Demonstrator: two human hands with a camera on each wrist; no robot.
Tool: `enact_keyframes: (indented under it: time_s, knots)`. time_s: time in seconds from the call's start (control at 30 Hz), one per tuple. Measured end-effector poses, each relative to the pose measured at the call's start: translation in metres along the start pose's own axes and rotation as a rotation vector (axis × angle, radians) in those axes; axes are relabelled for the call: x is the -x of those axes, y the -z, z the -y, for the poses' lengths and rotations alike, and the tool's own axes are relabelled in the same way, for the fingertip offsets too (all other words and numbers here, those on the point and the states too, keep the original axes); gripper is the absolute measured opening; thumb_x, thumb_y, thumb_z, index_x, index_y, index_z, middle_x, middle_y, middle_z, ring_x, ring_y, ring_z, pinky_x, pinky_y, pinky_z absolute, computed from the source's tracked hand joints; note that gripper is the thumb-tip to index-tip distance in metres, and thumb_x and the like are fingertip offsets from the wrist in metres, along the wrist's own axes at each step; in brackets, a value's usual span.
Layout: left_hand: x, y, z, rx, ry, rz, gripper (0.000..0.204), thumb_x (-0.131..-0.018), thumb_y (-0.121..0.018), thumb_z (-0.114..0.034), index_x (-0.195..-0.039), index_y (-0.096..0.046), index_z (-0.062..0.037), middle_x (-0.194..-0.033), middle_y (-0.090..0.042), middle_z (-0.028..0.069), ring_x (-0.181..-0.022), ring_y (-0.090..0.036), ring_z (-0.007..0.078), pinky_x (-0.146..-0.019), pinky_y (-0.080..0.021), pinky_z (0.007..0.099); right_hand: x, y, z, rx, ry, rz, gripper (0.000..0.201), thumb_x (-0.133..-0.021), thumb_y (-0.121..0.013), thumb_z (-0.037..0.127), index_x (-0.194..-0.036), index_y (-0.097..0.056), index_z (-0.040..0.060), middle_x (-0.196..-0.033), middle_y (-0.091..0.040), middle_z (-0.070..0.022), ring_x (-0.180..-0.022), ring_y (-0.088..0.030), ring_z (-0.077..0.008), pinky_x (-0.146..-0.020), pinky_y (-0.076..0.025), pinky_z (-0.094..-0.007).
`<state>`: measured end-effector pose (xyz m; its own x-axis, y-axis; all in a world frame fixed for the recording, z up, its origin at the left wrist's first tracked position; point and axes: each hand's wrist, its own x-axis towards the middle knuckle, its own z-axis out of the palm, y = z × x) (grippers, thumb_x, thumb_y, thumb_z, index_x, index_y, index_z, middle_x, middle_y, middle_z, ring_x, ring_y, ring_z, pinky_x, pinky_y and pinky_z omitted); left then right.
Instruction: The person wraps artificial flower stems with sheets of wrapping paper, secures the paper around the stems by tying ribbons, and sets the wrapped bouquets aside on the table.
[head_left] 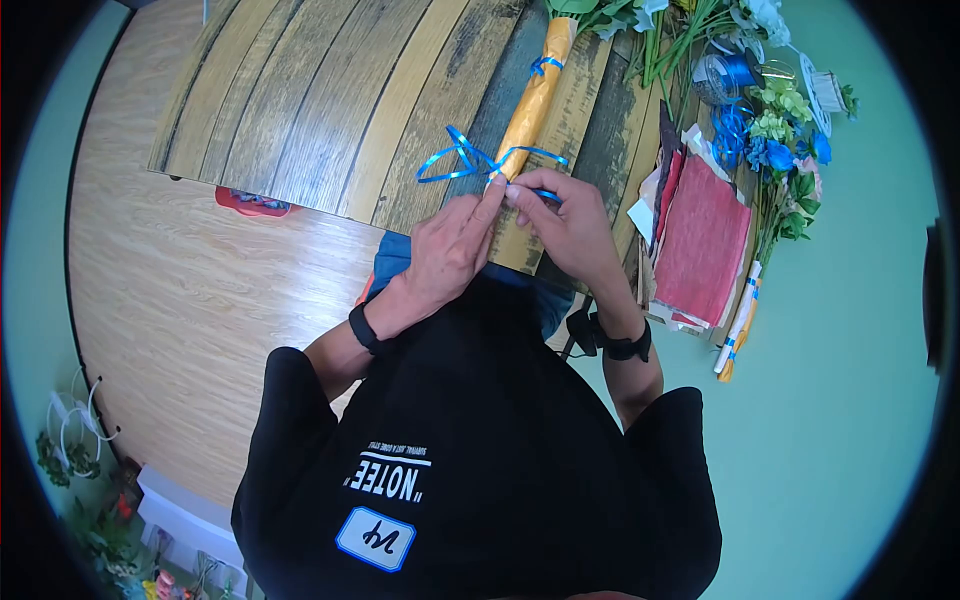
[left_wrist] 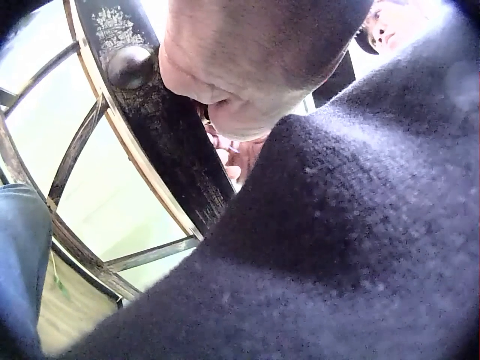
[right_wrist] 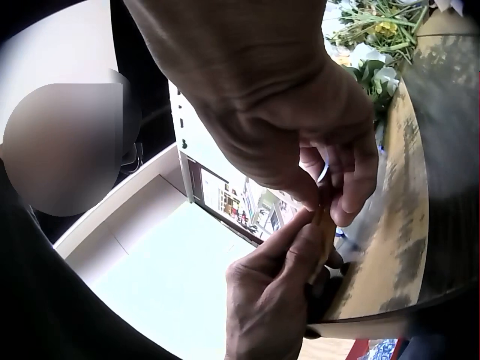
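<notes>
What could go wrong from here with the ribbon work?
The blue ribbon might slip if the left hand or right hand eases up near the end of the orange wrap. Its loose loop, over the wooden table, could tangle if pulled.

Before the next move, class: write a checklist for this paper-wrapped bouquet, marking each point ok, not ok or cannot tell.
1. Left hand holding the slender orange paper-wrapped stem bundle: ok.
2. Right hand pinching the shiny blue ribbon: ok.
3. Farther blue ribbon band around the bundle: ok, in place.
4. Ribbon pulled tight beside the hands: cannot tell, partly covered.
5. Ribbon ends short: not ok, long lengths stick out.
</notes>
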<state>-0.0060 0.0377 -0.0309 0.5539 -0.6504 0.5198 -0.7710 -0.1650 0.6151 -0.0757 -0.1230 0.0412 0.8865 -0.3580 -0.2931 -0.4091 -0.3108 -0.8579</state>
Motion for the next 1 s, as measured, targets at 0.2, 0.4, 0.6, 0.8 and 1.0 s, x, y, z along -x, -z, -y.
enact_keyframes:
  time_s: [0.2,0.4,0.6,0.8,1.0]
  knots:
    - [-0.001,0.0,0.0,0.011,0.012,-0.01,0.057,-0.083,-0.07,0.001,-0.139,-0.058,-0.0019,-0.073,-0.05,0.0045,-0.065,-0.057,0.019,-0.051,-0.047,0.0341,0.003,-0.015,-0.01,0.08,0.364,-0.181,0.014,-0.095,-0.069,0.008,-0.106,-0.07,-0.0023,-0.088,-0.068,-0.0047,-0.075,-0.062,-0.0074,-0.066,-0.048,-0.0232]
    - [-0.003,0.0,-0.002,0.009,0.023,-0.005,0.058,-0.083,-0.072,0.0,-0.139,-0.059,-0.0035,-0.073,-0.051,0.0048,-0.065,-0.057,0.0198,-0.052,-0.047,0.0344,0.015,-0.032,-0.02,-0.122,0.164,-0.269,0.011,-0.095,-0.068,0.003,-0.104,-0.069,-0.0031,-0.094,-0.07,-0.0064,-0.077,-0.064,-0.0084,-0.069,-0.052,-0.0226]
    - [-0.006,0.0,-0.004,0.029,0.008,0.0,0.061,-0.084,-0.073,0.002,-0.142,-0.058,-0.0108,-0.07,-0.05,0.0058,-0.057,-0.055,0.0219,-0.049,-0.045,0.0357,0.013,-0.032,-0.039,-0.464,0.068,-0.227,0.012,-0.096,-0.067,0.006,-0.099,-0.069,-0.0056,-0.098,-0.069,-0.0068,-0.08,-0.066,-0.0089,-0.072,-0.055,-0.0253]
    - [-0.006,-0.001,-0.004,-0.054,0.021,0.076,0.062,-0.082,-0.072,-0.003,-0.142,-0.058,-0.0094,-0.075,-0.049,0.0039,-0.066,-0.057,0.0205,-0.052,-0.047,0.0343,0.009,-0.029,-0.04,-0.472,0.114,-0.238,0.014,-0.096,-0.066,0.007,-0.1,-0.069,-0.0059,-0.096,-0.07,-0.0069,-0.079,-0.066,-0.0094,-0.071,-0.056,-0.0251]
    - [-0.004,-0.002,-0.003,-0.036,0.049,0.09,0.063,-0.082,-0.072,-0.002,-0.143,-0.057,-0.0098,-0.076,-0.05,0.0044,-0.067,-0.058,0.0208,-0.052,-0.048,0.0349,0.006,-0.019,-0.036,-0.499,-0.025,-0.178,0.019,-0.098,-0.067,0.015,-0.104,-0.069,-0.003,-0.083,-0.071,-0.0056,-0.076,-0.067,-0.0084,-0.066,-0.054,-0.0231]
